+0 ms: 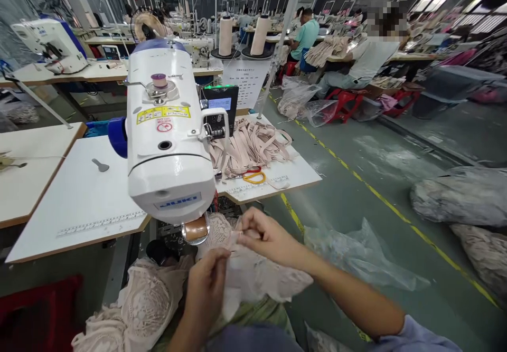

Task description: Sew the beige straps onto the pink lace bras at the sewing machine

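Between my two hands is a pale beige lace bra (261, 273), held up over my lap just below the sewing machine (170, 157). The fingers of my left hand (208, 281) are closed on its near edge. My right hand (267, 236) pinches the fabric a little higher and to the right. Part of a lace cup shows behind the fingers, close to the machine's front end. More lace bras (146, 299) lie in a heap to the left of my left hand. What exactly sits between the fingertips is partly hidden.
Beige straps (253, 143) lie piled on the white table right of the machine, with yellow-handled scissors (253, 177) in front. A control screen (219, 106) and thread cones (225, 36) stand behind. Plastic bags (364, 257) lie on the floor; a person (368, 51) sits farther back.
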Tool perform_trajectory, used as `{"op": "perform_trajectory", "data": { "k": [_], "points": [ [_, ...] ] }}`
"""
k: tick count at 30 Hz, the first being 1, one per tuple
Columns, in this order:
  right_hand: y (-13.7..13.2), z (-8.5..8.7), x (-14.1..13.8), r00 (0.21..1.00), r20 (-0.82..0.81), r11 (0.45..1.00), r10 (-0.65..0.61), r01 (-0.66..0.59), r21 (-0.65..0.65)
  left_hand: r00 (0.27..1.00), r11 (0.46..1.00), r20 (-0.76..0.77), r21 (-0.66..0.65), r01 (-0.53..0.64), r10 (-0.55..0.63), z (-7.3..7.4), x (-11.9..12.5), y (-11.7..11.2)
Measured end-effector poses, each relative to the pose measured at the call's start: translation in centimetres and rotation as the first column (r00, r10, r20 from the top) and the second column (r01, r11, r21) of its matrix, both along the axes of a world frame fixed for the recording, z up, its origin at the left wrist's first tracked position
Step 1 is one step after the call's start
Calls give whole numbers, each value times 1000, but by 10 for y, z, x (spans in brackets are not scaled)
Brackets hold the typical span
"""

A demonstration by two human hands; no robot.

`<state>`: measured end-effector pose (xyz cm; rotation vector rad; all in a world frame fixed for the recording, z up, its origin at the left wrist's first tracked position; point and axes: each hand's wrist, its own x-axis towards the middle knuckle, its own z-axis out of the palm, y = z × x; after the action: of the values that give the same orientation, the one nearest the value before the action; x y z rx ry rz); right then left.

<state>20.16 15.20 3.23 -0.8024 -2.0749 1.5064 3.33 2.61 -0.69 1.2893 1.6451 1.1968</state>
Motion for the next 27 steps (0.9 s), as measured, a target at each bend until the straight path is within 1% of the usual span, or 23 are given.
{"op": "perform_trajectory", "data": {
  "k": [1, 3, 4, 6, 9, 11, 14, 18, 20, 22, 23, 24, 26, 27],
  "points": [
    [-7, -4, -4, 998, 43, 997, 50, -53, 56, 999, 1000, -53, -11, 6, -7, 0, -14, -5],
    [-19, -11, -13, 983, 92, 977, 159, -170, 127, 994, 999, -112, -51, 9, -15, 6, -35, -14],
    [-24, -13, -18, 974, 97, 966, 203, -216, 143, 991, 997, -128, -69, 23, -32, 10, -42, -18],
    [-32, -15, -27, 962, 86, 949, 258, -269, 163, 982, 993, -162, -89, 81, -94, 19, -50, -24],
    [-37, -16, -35, 953, 100, 937, 286, -300, 179, 948, 976, -240, -123, 182, -207, 26, -53, -26],
    [-38, -15, -37, 947, 144, 940, 288, -309, 148, 922, 970, -310, -142, 196, -232, 26, -51, -27],
    [-37, -15, -38, 942, 176, 948, 287, -305, 90, 888, 981, -419, -102, 163, -191, 21, -48, -31],
    [-38, -17, -39, 951, 136, 952, 277, -291, 96, 842, 984, -514, -34, 174, -167, 13, -45, -37],
    [-40, -20, -40, 966, 91, 969, 242, -246, 33, 835, 982, -523, -26, 187, -173, 13, -45, -37],
    [-40, -25, -41, 985, 33, 979, 169, -164, -124, 847, 975, -490, -31, 218, -205, 14, -49, -37],
    [-39, -28, -42, 993, 10, 968, 114, -109, -225, 854, 971, -468, -32, 239, -225, 15, -52, -37],
    [-38, -30, -42, 998, -2, 945, 59, -56, -321, 860, 966, -448, -36, 255, -244, 17, -55, -38],
    [-32, -34, -42, 1000, -10, 901, 27, -29, -433, 861, 961, -428, -74, 267, -273, 20, -62, -41],
    [-29, -36, -42, 999, -10, 883, 32, -33, -468, 860, 958, -424, -104, 266, -285, 21, -66, -43]
  ]
}}
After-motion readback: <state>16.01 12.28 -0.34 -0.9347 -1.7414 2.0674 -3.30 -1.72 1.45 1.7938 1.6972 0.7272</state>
